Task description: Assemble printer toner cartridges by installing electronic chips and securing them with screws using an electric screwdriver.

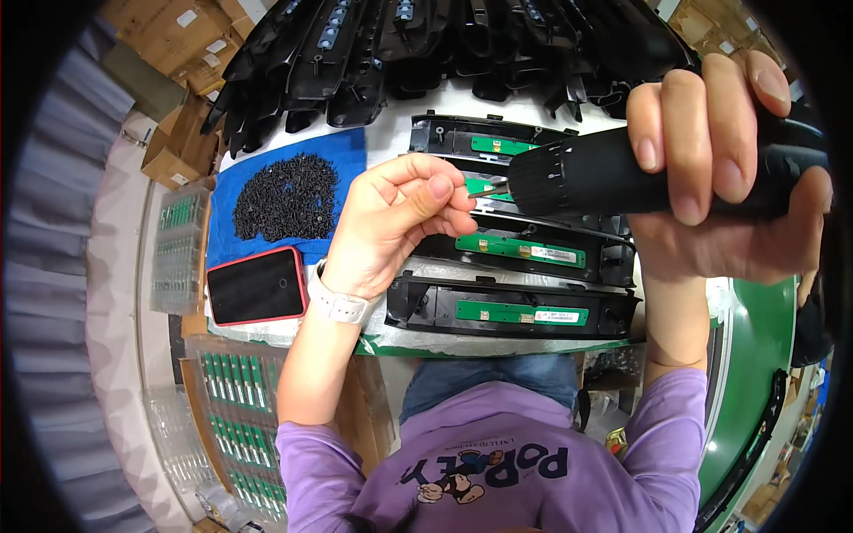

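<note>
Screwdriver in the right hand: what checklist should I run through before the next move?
1. Screwdriver held in the right hand: ok.
2. Left hand clear of the bit: not ok, its fingers are at the tip.
3. Screw on the tip: cannot tell, the fingers block the view.
4. Loose screws on the blue cloth: ok.
5. Green board in the nearest black housing: ok.
6. Phone apart from that housing: ok.

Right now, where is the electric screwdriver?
In the head view, the screwdriver is right of centre, gripped in the right hand, its bit pointing left toward the left hand's fingertips.
</note>
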`<control>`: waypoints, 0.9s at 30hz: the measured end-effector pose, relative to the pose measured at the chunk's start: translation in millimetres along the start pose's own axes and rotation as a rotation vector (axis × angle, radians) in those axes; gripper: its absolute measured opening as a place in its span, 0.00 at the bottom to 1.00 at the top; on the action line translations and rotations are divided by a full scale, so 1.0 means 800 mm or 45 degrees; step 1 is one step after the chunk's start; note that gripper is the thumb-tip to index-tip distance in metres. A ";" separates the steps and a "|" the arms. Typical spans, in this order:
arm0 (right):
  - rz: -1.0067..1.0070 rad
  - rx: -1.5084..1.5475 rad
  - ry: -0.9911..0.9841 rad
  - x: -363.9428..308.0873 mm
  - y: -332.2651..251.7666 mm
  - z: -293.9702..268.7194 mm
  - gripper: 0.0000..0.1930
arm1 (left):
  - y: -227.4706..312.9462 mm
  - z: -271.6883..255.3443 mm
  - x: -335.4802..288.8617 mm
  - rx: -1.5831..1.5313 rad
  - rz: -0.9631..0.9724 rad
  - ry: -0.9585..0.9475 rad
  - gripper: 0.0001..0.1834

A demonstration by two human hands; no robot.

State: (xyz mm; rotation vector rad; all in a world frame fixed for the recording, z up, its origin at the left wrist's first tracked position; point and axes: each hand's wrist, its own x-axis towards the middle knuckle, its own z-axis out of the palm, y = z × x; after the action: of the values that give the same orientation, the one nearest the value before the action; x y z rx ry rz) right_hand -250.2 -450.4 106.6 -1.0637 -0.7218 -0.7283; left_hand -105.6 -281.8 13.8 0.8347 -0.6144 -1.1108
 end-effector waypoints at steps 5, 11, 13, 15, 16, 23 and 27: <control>-0.014 0.015 0.055 -0.006 0.004 0.012 0.21 | -0.003 0.005 -0.001 0.008 -0.040 -0.028 0.08; -0.025 0.048 0.112 -0.011 0.010 0.018 0.21 | -0.007 0.000 -0.004 -0.001 -0.038 -0.039 0.09; -0.029 0.050 0.129 -0.011 0.008 0.019 0.21 | -0.006 0.004 -0.004 -0.063 -0.050 -0.059 0.09; -0.033 0.056 0.145 -0.010 0.011 0.022 0.21 | -0.006 0.004 -0.004 -0.068 -0.048 -0.067 0.09; -0.034 0.060 0.154 -0.012 0.010 0.025 0.20 | -0.006 0.004 -0.005 -0.072 -0.046 -0.073 0.09; -0.067 0.072 0.224 -0.020 0.007 0.036 0.20 | -0.010 -0.001 -0.008 -0.068 -0.032 -0.089 0.09; -0.089 0.078 0.258 -0.018 0.006 0.040 0.20 | -0.012 -0.003 -0.005 -0.065 -0.021 -0.114 0.10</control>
State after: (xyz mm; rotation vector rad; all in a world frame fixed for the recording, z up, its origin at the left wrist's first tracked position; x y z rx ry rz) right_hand -259.8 -416.3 102.4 -0.8982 -0.6053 -0.8553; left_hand -110.2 -279.5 4.4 0.7505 -0.6516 -1.1790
